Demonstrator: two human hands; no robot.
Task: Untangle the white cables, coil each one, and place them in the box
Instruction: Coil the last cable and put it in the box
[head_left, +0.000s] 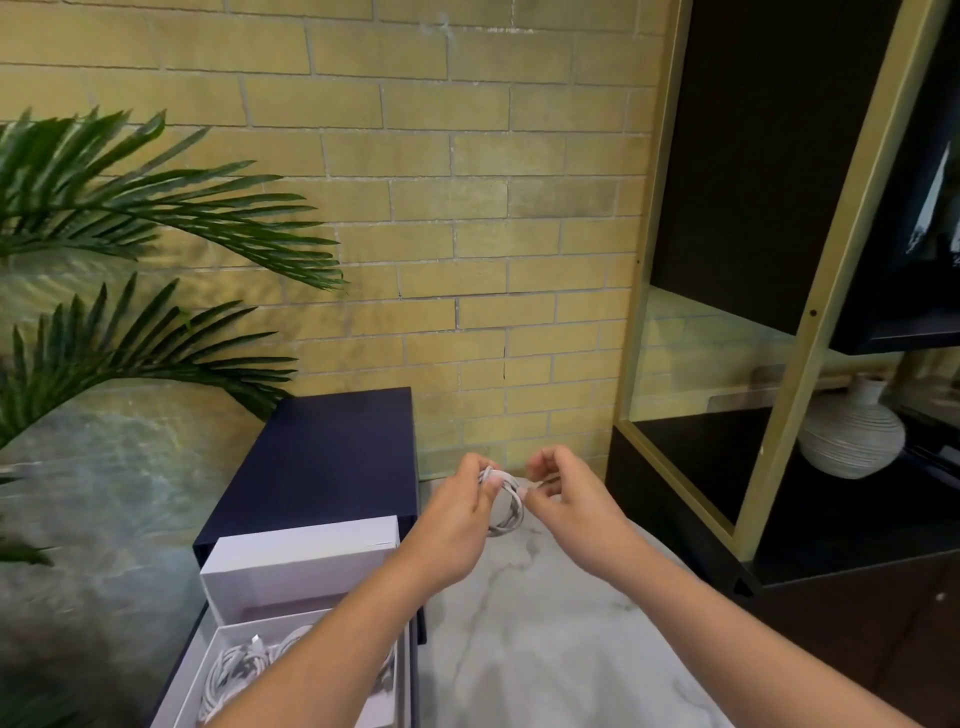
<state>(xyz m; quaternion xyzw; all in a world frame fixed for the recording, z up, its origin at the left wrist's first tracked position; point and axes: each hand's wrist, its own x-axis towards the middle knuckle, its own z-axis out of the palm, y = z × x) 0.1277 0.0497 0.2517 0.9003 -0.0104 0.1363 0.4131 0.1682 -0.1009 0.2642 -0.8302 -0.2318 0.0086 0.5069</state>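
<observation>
A white cable (508, 512) hangs as a small coil between my two hands, above the marble table. My left hand (457, 525) pinches the top of the coil between thumb and fingers. My right hand (566, 499) pinches the cable's loose end just to the right of the coil. At the lower left lies an open white box (192, 675) with several coiled white cables (244, 670) inside; my left forearm hides part of it.
The box's white lid (301, 564) stands behind the box, both resting on a dark blue case (322, 457). The marble table (545, 649) stretches below my arms. A black and gold shelf (779, 364) holding a ribbed vase (852, 436) stands right. Palm fronds (130, 218) reach in from the left.
</observation>
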